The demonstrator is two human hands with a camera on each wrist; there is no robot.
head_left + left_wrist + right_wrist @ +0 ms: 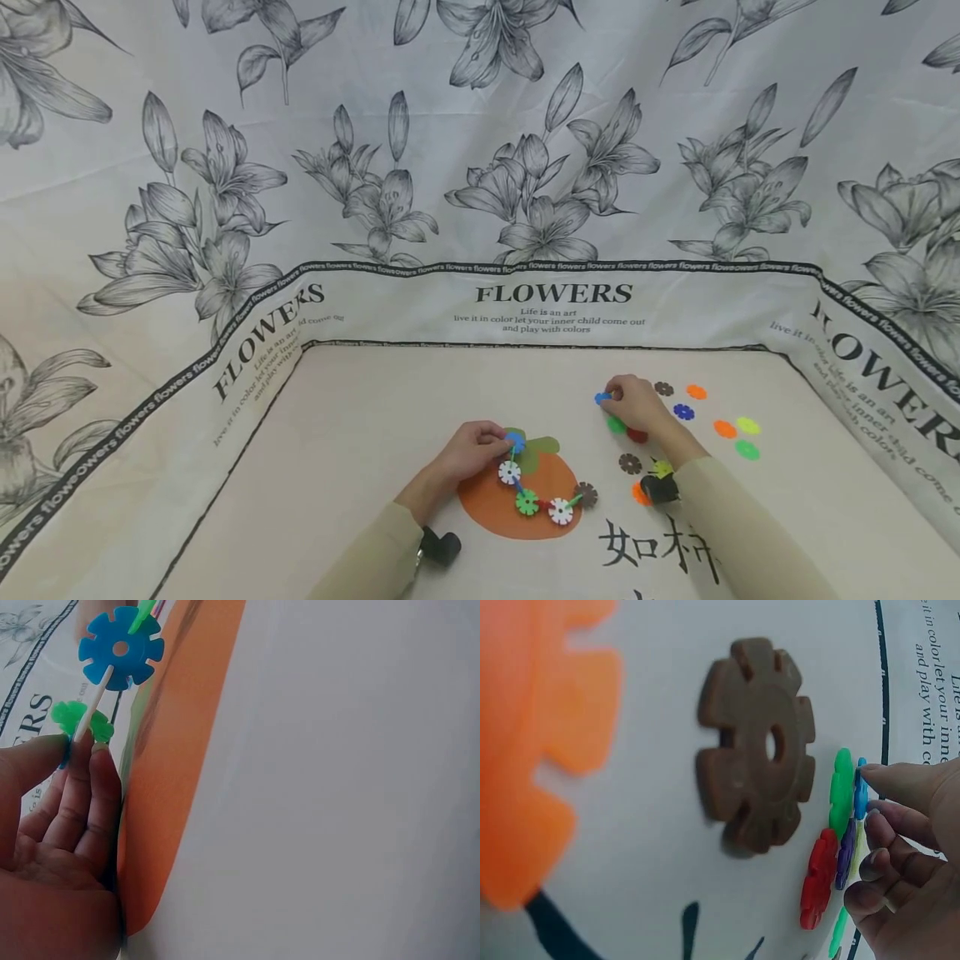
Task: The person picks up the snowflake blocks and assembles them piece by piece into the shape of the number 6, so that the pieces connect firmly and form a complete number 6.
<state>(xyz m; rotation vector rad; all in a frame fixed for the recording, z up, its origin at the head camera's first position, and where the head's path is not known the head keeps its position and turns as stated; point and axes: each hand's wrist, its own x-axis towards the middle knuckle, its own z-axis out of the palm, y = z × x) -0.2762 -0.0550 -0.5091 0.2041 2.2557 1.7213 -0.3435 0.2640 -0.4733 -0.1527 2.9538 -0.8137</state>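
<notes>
My left hand (474, 454) pinches the blue end of a chain of notched plastic snowflake discs (527, 502), with thumb and fingertips. The chain curves down and right through white and green discs to a brown one (586, 495). Close to the left fingers, in the left wrist view, are a blue disc (120, 649) and a green disc (69, 714). Farther right, my right hand (636, 402) holds a blue disc (861, 789) between thumb and fingertips. Beside that hand lie a green disc (841, 793) and a red disc (819, 879).
Loose discs lie scattered on the right: brown (629, 463), dark blue (684, 412), orange (724, 429) and others. An orange fruit print (480, 508) lies beneath the chain. Flower-printed cloth (555, 300) rises at the back and sides.
</notes>
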